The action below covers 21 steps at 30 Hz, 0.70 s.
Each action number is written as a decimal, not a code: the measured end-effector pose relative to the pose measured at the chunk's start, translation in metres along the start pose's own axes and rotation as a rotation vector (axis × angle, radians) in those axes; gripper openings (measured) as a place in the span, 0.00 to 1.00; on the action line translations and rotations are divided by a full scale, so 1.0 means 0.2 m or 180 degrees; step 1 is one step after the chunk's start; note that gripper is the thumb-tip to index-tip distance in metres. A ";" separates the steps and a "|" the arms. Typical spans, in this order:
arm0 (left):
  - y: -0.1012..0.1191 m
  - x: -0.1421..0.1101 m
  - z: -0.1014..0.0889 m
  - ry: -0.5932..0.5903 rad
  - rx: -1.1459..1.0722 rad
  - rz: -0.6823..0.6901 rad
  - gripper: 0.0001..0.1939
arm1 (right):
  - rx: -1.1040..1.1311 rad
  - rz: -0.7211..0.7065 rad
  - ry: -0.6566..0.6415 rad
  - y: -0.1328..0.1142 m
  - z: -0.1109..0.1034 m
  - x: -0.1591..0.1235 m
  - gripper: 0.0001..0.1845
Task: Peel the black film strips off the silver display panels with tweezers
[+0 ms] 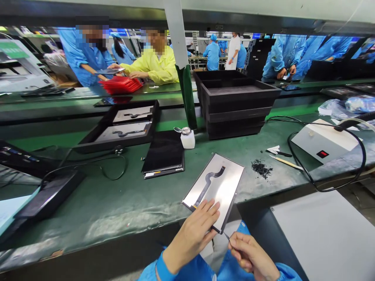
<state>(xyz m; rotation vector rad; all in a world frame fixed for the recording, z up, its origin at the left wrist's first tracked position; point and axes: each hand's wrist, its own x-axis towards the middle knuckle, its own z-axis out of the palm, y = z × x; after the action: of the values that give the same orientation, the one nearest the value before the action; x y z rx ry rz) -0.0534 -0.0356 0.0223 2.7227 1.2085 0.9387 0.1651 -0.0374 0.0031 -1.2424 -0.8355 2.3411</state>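
A display panel [227, 177], silvery back up with a dark curved ribbon cable [209, 179], reaches over the front edge of the green bench. My left hand [197, 224] grips its near end, the fingers laid across the back and the thumb at the lower edge. Close to the near right corner, my right hand [249, 251] is closed round a thin pointed tool [226, 236]; most of it is hidden in the fingers. The tool's tip is at or very near the corner; contact cannot be made out. Black scraps [261, 168] lie in a small pile right of the panel.
Stacked dark panels [164, 152] and a white dispenser bottle [188, 139] stand behind left. Beyond are a black tray [155, 117] of panels and stacked black bins [234, 113]. A knife-like tool [285, 162], a cabled white box [325, 142] and co-workers [158, 62] also show.
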 end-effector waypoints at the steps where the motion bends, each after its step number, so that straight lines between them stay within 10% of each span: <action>1: 0.00 0.00 0.00 -0.0007 0.0007 0.0000 0.17 | 0.0024 0.0029 -0.0019 0.00 0.00 0.00 0.29; 21: 0.00 -0.01 0.00 -0.0011 -0.0089 -0.0050 0.19 | 0.0248 -0.0005 -0.0124 0.02 0.00 -0.01 0.29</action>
<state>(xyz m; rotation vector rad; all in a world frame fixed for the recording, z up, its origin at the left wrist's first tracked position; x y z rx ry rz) -0.0537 -0.0366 0.0212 2.6883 1.2048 0.9414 0.1653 -0.0413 0.0027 -1.1676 -0.7497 2.3800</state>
